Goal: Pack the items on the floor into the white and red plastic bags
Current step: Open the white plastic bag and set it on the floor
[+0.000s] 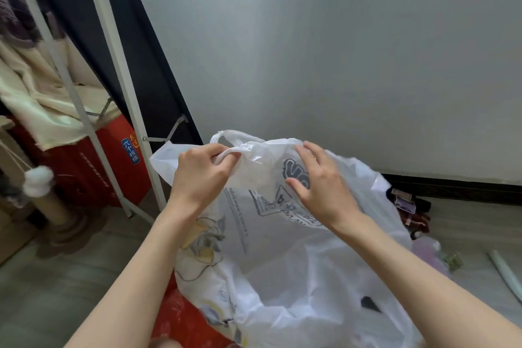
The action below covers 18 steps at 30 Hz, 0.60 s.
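A large white plastic bag (282, 257) with grey print stands in front of me, holding printed packages seen through its wall. My left hand (200, 175) grips one twisted bag handle at the top. My right hand (319, 181) touches the bag's upper rim with spread, slightly bent fingers, and I cannot tell if it pinches the plastic. Under the white bag, at the bottom, a piece of the red plastic bag (175, 316) shows. To the right, on the floor, lie dark small items (409, 209) and a pale purple item (426, 251), partly hidden by the bag.
A white metal rack (113, 87) leans at the left, with a red box (93, 167), cream cloth and a cat scratching post (42, 189) behind it. A grey wall with a dark baseboard (457, 186) runs behind. A pale tube (505, 271) lies at the far right.
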### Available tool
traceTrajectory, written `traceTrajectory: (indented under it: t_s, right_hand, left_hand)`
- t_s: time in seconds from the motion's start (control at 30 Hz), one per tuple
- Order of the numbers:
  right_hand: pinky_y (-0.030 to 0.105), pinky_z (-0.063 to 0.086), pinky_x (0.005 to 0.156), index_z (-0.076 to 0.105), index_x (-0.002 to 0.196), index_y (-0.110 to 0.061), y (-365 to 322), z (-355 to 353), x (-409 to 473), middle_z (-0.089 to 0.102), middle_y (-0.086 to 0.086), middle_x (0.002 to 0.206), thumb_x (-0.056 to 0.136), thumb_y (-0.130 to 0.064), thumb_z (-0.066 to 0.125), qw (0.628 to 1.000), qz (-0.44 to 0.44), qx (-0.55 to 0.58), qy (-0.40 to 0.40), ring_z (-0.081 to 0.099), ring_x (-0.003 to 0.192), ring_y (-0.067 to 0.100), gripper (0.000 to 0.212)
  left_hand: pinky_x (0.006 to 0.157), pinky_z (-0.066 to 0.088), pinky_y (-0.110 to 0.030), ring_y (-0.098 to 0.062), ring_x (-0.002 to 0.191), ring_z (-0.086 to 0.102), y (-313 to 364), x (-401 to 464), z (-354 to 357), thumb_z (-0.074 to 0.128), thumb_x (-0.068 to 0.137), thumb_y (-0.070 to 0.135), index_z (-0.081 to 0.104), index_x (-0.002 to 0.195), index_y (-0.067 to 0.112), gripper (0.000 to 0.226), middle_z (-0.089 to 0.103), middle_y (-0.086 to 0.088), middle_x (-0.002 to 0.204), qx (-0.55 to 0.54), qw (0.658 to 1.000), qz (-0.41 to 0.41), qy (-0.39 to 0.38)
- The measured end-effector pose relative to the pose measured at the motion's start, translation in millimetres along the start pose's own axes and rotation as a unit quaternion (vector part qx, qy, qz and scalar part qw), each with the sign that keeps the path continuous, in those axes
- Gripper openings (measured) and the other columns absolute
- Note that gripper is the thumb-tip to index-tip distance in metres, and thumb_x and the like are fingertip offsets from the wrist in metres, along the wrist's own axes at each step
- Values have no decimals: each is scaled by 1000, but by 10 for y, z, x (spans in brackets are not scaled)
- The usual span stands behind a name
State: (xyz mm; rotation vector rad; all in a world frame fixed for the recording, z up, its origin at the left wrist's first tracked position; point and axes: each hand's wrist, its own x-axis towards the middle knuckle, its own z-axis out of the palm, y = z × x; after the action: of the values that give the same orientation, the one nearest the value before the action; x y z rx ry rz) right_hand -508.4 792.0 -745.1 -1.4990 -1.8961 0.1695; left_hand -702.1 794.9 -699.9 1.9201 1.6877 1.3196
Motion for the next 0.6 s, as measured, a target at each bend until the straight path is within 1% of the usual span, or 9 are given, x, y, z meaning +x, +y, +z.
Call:
traceTrajectory:
  t_s: [0.07, 0.1, 0.17, 0.23, 0.3, 0.33, 0.4, 0.5, 0.6]
  right_hand:
    - [44, 20, 116, 31, 142, -11, 84, -34, 59, 33, 10, 148, 83, -33, 64, 998, -19, -61, -2, 22, 141, 26, 71]
    - [48, 15, 117, 27, 144, -13, 116, -47, 77, 30, 8, 150, 82, -40, 63, 996, -30, -86, -20, 17, 142, 25, 77]
    - [47, 7, 118, 21, 145, -16, 162, -56, 90, 23, 3, 153, 80, -49, 61, 992, -40, -100, -69, 11, 144, 21, 84]
    - [43, 10, 118, 23, 145, -17, 190, -44, 88, 18, 3, 155, 78, -49, 63, 990, -47, -96, -93, 12, 144, 20, 85]
    - [40, 16, 117, 23, 145, -16, 201, -9, 74, 17, 4, 154, 76, -47, 67, 989, -62, -97, -98, 16, 142, 21, 88]
    - [38, 16, 117, 20, 146, -16, 197, 12, 63, 15, 4, 155, 75, -48, 68, 987, -67, -98, -106, 16, 141, 21, 91]
    - [35, 12, 118, 9, 148, -18, 198, 69, 44, 3, 2, 156, 73, -52, 68, 983, -69, -94, -143, 8, 143, 19, 102]
    - [32, 10, 116, -2, 148, -23, 229, 124, 26, -15, -4, 156, 68, -58, 69, 974, -56, -91, -202, -3, 144, 15, 112]
    - [30, 19, 113, 1, 148, -23, 271, 153, -12, -11, -5, 156, 70, -53, 70, 975, -46, -85, -202, 5, 143, 16, 108]
  left_hand:
    - [53, 32, -20, -11, 55, 42, 9, -8, -64, 61, 85, 26, 66, 73, -2, 30, 52, -16, 59, -40, 998, -8, -38]
    - [52, 31, -19, -10, 56, 41, 19, -19, -97, 62, 85, 26, 65, 74, -4, 32, 48, -15, 59, -68, 996, -9, -61]
    - [59, 35, -23, -12, 60, 44, 23, -30, -146, 62, 81, 32, 67, 78, -1, 33, 51, -11, 65, -131, 987, -11, -94]
    - [63, 38, -26, -13, 63, 47, 10, -31, -184, 58, 77, 33, 69, 77, 4, 31, 54, -11, 69, -170, 980, -10, -103]
    - [63, 38, -29, -13, 64, 49, 1, -31, -217, 62, 80, 27, 70, 74, 13, 18, 56, -7, 68, -201, 974, -9, -108]
    - [61, 40, -27, -12, 64, 51, -6, -30, -228, 63, 84, 23, 72, 73, 18, 15, 58, -2, 66, -213, 971, -10, -109]
    - [57, 42, -19, -8, 62, 54, -23, -25, -244, 59, 86, 18, 73, 72, 24, 21, 62, 8, 63, -229, 968, -9, -102]
    - [56, 44, -13, -1, 61, 57, -35, -25, -251, 56, 86, 14, 69, 77, 21, 18, 65, 14, 63, -232, 969, -5, -85]
    - [55, 44, -11, 0, 60, 57, -59, -30, -260, 53, 88, 11, 67, 80, 19, 18, 65, 15, 62, -261, 964, -18, -51]
